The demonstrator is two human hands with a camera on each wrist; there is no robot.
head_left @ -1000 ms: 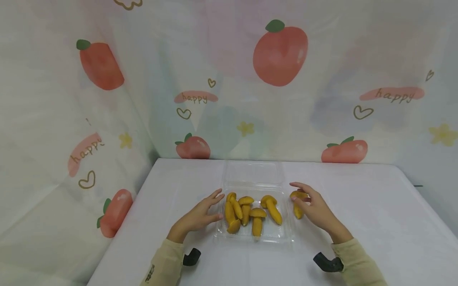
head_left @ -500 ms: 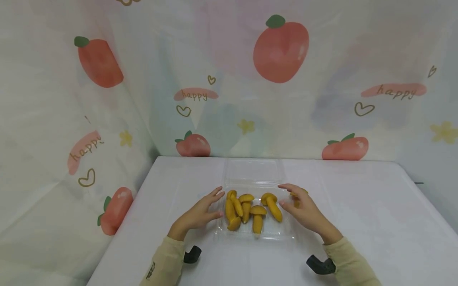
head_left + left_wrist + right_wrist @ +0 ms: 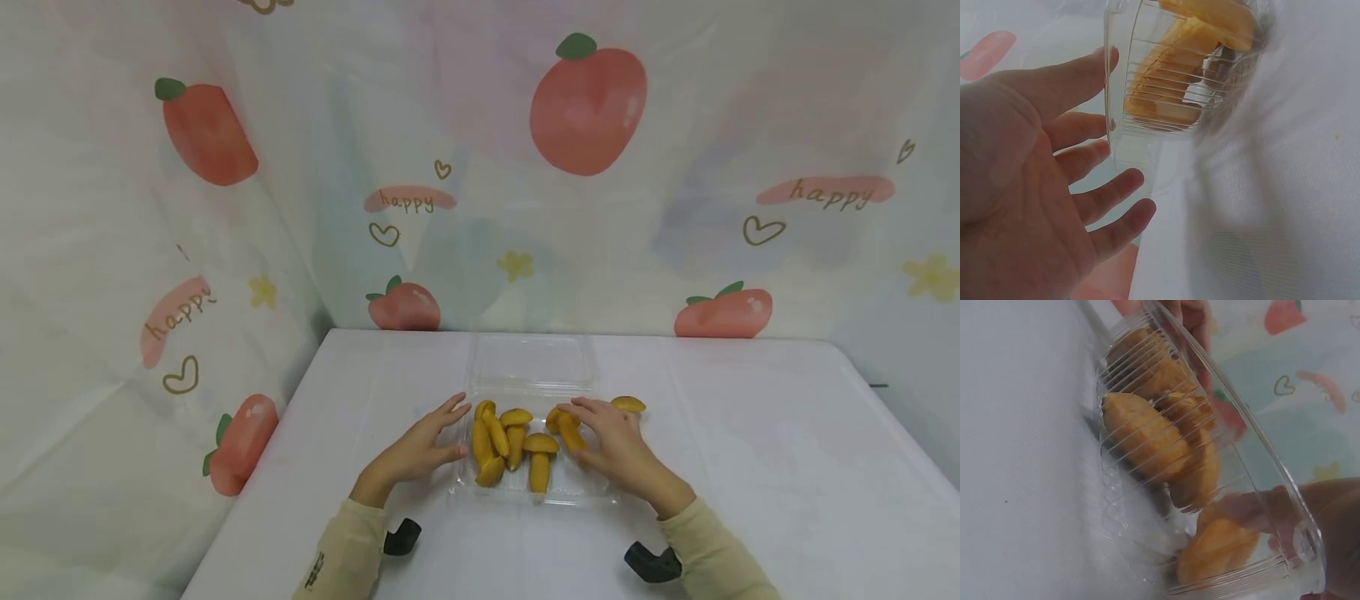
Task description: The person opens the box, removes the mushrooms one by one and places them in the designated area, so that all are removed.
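Observation:
A clear plastic clamshell box (image 3: 570, 498) lies on the white table with its lid (image 3: 532, 360) folded back. Several yellow mushrooms (image 3: 540, 460) lie inside. My left hand (image 3: 416, 446) is at the box's left side, fingers spread; in the left wrist view its thumb (image 3: 1079, 78) and fingertips reach the clear wall. Over the box's right part, my right hand (image 3: 618, 446) has its fingers and thumb apart, around the rightmost mushroom (image 3: 566, 427) and partly covering it. The right wrist view shows that mushroom (image 3: 1216, 550) through the plastic, beside the thumb.
Another yellow mushroom (image 3: 628, 404) lies on the table outside the box, partly hidden behind the right hand. Black curved pieces (image 3: 654, 562) stick out at both wrists. A printed fabric wall (image 3: 480, 167) rises along the back and left.
My right hand has moved left, from the loose mushroom outside the box to the rightmost mushroom inside it. The loose mushroom stays on the table. My left hand has hardly moved.

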